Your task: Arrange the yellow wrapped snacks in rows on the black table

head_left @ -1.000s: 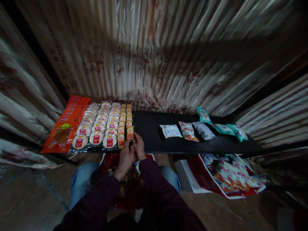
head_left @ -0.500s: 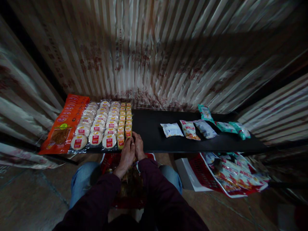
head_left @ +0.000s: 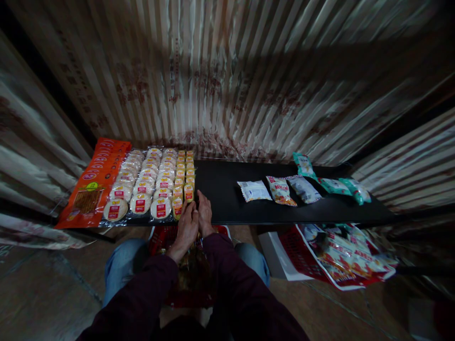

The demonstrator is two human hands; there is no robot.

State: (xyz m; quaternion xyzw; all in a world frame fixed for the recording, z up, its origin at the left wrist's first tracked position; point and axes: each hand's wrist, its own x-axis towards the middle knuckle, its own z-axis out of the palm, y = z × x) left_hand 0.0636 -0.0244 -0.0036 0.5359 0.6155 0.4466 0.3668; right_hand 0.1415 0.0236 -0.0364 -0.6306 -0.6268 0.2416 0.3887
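My left hand (head_left: 187, 225) is at the front end of the right-hand column of small yellow snack packets (head_left: 189, 192). Its fingers are closed at the lower edge of the front packet, covering part of it. Just right of that column, my right hand (head_left: 205, 214) has its fingers stretched out, with a narrow gap between fingertips and packets. On the left, rows of round white rice crackers (head_left: 161, 208) in clear wrappers lie overlapped. Beyond them are overlapping orange snack bags (head_left: 85, 199).
White snack bags (head_left: 254, 191) and green bags (head_left: 334, 186) lie apart on the black shelf (head_left: 220, 189). Below right, a red basket (head_left: 302, 251) holds several bags, beside a white box (head_left: 275, 255). Another red basket (head_left: 192, 298) stands between my knees. Striped sheeting hangs behind.
My right fingertips have shifted slightly away from the yellow packets, showing more of the front one. My left hand stays almost in place, a little lower.
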